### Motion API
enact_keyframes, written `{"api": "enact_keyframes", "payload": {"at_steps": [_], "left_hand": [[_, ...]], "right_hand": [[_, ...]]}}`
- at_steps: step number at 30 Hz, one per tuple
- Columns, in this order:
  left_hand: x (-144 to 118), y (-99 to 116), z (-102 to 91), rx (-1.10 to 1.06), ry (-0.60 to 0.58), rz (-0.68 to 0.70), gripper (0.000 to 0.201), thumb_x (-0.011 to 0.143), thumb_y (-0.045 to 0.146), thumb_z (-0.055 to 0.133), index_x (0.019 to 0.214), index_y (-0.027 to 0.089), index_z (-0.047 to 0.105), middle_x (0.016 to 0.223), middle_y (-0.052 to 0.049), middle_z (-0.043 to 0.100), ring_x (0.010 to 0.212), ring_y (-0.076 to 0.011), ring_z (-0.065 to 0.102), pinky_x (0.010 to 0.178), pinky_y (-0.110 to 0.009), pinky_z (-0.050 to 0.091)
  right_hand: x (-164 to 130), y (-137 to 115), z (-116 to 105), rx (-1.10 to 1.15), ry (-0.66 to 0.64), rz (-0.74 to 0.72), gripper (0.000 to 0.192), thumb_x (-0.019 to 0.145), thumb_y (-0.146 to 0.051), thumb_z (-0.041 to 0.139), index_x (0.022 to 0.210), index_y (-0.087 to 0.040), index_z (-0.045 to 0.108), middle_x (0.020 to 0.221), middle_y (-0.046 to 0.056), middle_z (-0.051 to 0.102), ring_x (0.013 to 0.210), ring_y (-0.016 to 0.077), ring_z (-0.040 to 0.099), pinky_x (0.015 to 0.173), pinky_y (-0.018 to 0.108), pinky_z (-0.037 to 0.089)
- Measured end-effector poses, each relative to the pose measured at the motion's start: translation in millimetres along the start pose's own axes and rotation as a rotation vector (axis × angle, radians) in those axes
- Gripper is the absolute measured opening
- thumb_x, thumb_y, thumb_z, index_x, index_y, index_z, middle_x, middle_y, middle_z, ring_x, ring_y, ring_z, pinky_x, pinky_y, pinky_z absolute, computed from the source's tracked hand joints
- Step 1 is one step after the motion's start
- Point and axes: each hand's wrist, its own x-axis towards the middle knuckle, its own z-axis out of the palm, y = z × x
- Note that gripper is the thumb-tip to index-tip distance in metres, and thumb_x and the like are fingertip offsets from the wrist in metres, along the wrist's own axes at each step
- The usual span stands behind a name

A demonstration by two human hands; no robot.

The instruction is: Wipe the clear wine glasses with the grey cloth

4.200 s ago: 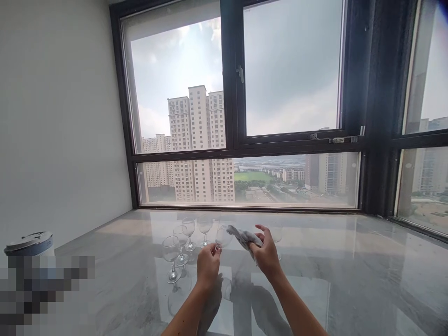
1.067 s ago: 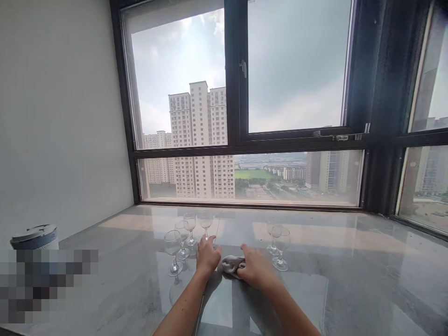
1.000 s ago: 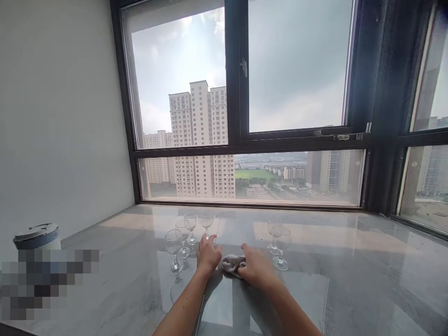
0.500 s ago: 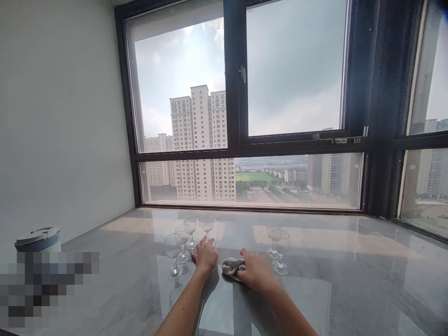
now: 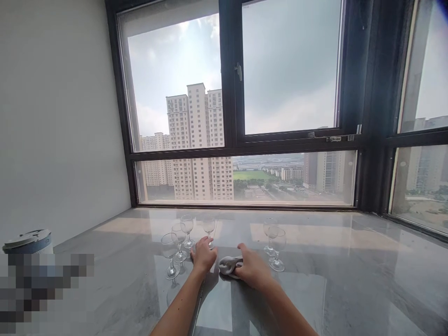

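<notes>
My left hand (image 5: 204, 254) is closed around the lower part of a clear wine glass (image 5: 209, 225). Its bowl stands up beyond my fingers, which hide most of the foot. Bunched under my right hand (image 5: 252, 267) is a grey cloth (image 5: 229, 265), gripped against the shiny marble-look surface (image 5: 224, 308). Left of my left hand three more stemmed glasses stand upright in a slanting row: a near glass (image 5: 170, 247), a middle glass (image 5: 179, 238) and a far glass (image 5: 187, 228). Beyond my right hand stand a front glass (image 5: 277, 242) and a back glass (image 5: 269, 231).
A white and blue container (image 5: 31, 242) is at the left edge, with a blurred patch in front of it. A plain wall (image 5: 63, 116) rises on the left. Dark-framed windows (image 5: 231, 93) line the back and right, showing tall buildings outside.
The view has shifted slightly. The glass at my left hand has moved a little to the right relative to the other glasses. My right hand stays on the cloth.
</notes>
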Motion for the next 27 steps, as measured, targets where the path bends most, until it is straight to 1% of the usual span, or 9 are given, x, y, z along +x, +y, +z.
{"api": "enact_keyframes", "payload": {"at_steps": [2, 5, 9, 13, 18, 20, 23, 25, 27], "left_hand": [[-0.5, 0.4, -1.0, -0.009, 0.024, -0.014, 0.019, 0.082, 0.026, 0.060, 0.098, 0.025, 0.070, 0.124, -0.009, 0.070, 0.126, -0.0288, 0.056, 0.113, -0.052, 0.028], [-0.4, 0.3, -1.7, -0.028, 0.043, -0.030, 0.010, 0.082, 0.027, 0.062, 0.091, 0.023, 0.066, 0.104, -0.005, 0.075, 0.106, -0.0235, 0.066, 0.102, -0.040, 0.037], [-0.1, -0.6, -0.5, -0.065, 0.012, -0.009, 0.024, 0.083, 0.028, 0.066, 0.106, 0.022, 0.063, 0.100, -0.003, 0.076, 0.098, -0.0194, 0.068, 0.090, -0.031, 0.039], [0.0, -1.6, 3.8, 0.019, -0.038, 0.066, 0.011, 0.088, 0.026, 0.059, 0.091, 0.020, 0.068, 0.101, -0.004, 0.075, 0.103, -0.0205, 0.065, 0.087, -0.029, 0.038], [-3.1, 2.4, 5.7, -0.051, -0.014, 0.159, 0.018, 0.095, 0.023, 0.048, 0.099, 0.019, 0.065, 0.100, -0.005, 0.074, 0.095, -0.0169, 0.066, 0.079, -0.025, 0.039], [-6.1, 6.4, 3.0, -0.064, -0.024, 0.184, 0.020, 0.096, 0.019, 0.045, 0.101, 0.019, 0.064, 0.097, -0.004, 0.075, 0.090, -0.0161, 0.066, 0.077, -0.024, 0.039], [-10.7, 11.4, -2.3, 0.013, -0.014, 0.235, 0.025, 0.093, 0.013, 0.045, 0.100, 0.020, 0.068, 0.092, -0.005, 0.074, 0.090, -0.0172, 0.065, 0.078, -0.025, 0.039], [-12.7, 13.0, -4.5, 0.051, 0.004, 0.265, 0.027, 0.090, 0.011, 0.047, 0.099, 0.021, 0.070, 0.093, -0.006, 0.074, 0.093, -0.0187, 0.064, 0.081, -0.026, 0.038], [-14.1, 13.9, -5.1, 0.054, 0.012, 0.288, 0.027, 0.089, 0.012, 0.048, 0.099, 0.021, 0.072, 0.093, -0.007, 0.073, 0.096, -0.0200, 0.063, 0.082, -0.026, 0.038]], "right_hand": [[1.2, 0.0, 0.7, 0.025, 0.024, 0.006, 0.064, 0.068, -0.011, 0.057, 0.131, -0.014, 0.051, 0.109, 0.015, 0.071, 0.103, 0.0285, 0.065, 0.076, 0.030, 0.042], [3.0, 0.3, 1.1, 0.083, 0.068, 0.006, 0.071, 0.066, -0.010, 0.056, 0.137, -0.013, 0.046, 0.120, 0.016, 0.067, 0.112, 0.0284, 0.062, 0.085, 0.031, 0.043], [4.6, 1.8, 0.9, 0.155, 0.055, 0.000, 0.075, 0.064, -0.011, 0.055, 0.138, -0.013, 0.045, 0.125, 0.016, 0.063, 0.115, 0.0271, 0.060, 0.092, 0.032, 0.044], [6.1, 2.6, 1.4, 0.160, 0.068, 0.028, 0.075, 0.062, -0.007, 0.053, 0.137, -0.010, 0.045, 0.120, 0.018, 0.064, 0.107, 0.0267, 0.063, 0.088, 0.032, 0.046], [10.4, 3.1, -4.0, 0.204, 0.346, 0.134, 0.067, 0.069, -0.011, 0.051, 0.135, -0.014, 0.045, 0.111, 0.014, 0.067, 0.102, 0.0262, 0.066, 0.086, 0.032, 0.047], [11.7, 3.4, -8.5, 0.279, 0.475, 0.152, 0.062, 0.072, -0.017, 0.051, 0.134, -0.017, 0.044, 0.113, 0.013, 0.066, 0.102, 0.0264, 0.066, 0.087, 0.033, 0.048], [12.5, 3.4, -14.0, 0.436, 0.630, 0.133, 0.057, 0.075, -0.025, 0.051, 0.131, -0.019, 0.045, 0.115, 0.013, 0.065, 0.102, 0.0269, 0.066, 0.089, 0.035, 0.049], [12.4, 2.4, -15.2, 0.515, 0.665, 0.109, 0.056, 0.075, -0.028, 0.052, 0.130, -0.020, 0.046, 0.114, 0.013, 0.064, 0.099, 0.0262, 0.066, 0.088, 0.035, 0.049], [12.3, 0.6, -14.2, 0.553, 0.649, 0.082, 0.055, 0.074, -0.029, 0.053, 0.128, -0.020, 0.047, 0.112, 0.012, 0.065, 0.096, 0.0255, 0.067, 0.086, 0.034, 0.050]]}}
